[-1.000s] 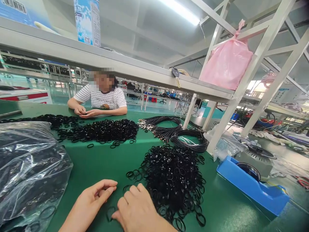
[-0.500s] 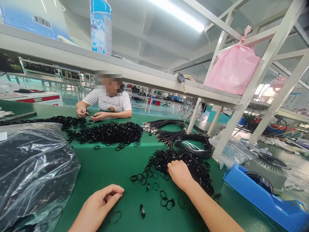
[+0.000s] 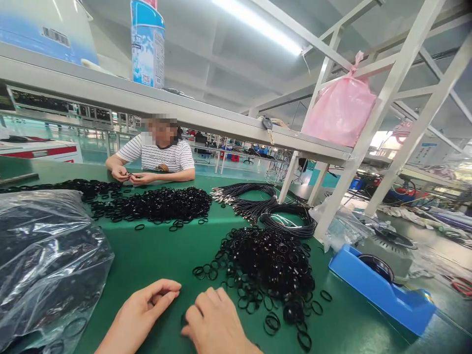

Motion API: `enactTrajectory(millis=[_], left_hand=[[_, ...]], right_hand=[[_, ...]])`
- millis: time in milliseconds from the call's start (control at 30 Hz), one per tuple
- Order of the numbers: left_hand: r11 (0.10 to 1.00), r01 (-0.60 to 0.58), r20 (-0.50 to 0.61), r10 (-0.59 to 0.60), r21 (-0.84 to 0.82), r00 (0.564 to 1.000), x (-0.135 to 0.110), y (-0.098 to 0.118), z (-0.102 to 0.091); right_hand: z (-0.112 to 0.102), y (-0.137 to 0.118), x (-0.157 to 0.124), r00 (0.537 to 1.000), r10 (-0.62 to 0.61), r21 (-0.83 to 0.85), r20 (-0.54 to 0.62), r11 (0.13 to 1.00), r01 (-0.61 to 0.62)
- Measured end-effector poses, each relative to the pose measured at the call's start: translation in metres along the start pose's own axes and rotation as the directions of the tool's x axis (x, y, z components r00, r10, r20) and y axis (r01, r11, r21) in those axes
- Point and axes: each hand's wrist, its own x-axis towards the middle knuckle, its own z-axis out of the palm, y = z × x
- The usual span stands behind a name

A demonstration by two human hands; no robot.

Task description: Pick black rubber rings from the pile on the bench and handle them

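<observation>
Both hands rest on the green table, just in front of the heap of black rubber rings. The left hand has thumb and forefinger pressed together; whether a ring sits between them cannot be told. The right hand lies knuckles-up with fingers curled, its grip hidden. Left of the heap lies a clear plastic bag; right of it, a blue tray. Beyond the heap a person in a striped shirt sits at a second pile of rings.

Left hand pinched, right hand curled, side by side.
</observation>
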Motion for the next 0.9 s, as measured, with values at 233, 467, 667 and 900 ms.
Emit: enactTrajectory(millis=[233,467,667,900], left_hand=[[0.996,0.071,0.015,-0.071,-0.049,0.997,0.002,-0.003,0.001],[0.994,0.097,-0.029,-0.099,-0.057,0.995,0.004,0.001,-0.005],[0.988,0.153,0.002,-0.153,0.000,0.988,0.001,0.004,-0.005],[0.993,0.092,-0.007,-0.092,0.070,0.996,0.002,0.000,-0.001]], right_hand=[[-0.019,0.057,0.014,0.968,0.252,-0.193,0.001,0.950,-0.247],[0.001,-0.004,0.031,0.990,-0.114,-0.013,0.087,0.993,0.116],[-0.028,0.061,0.010,0.973,0.203,-0.067,0.111,0.978,-0.197],[-0.077,0.097,-0.059,0.917,0.379,0.106,0.126,0.914,-0.392]])
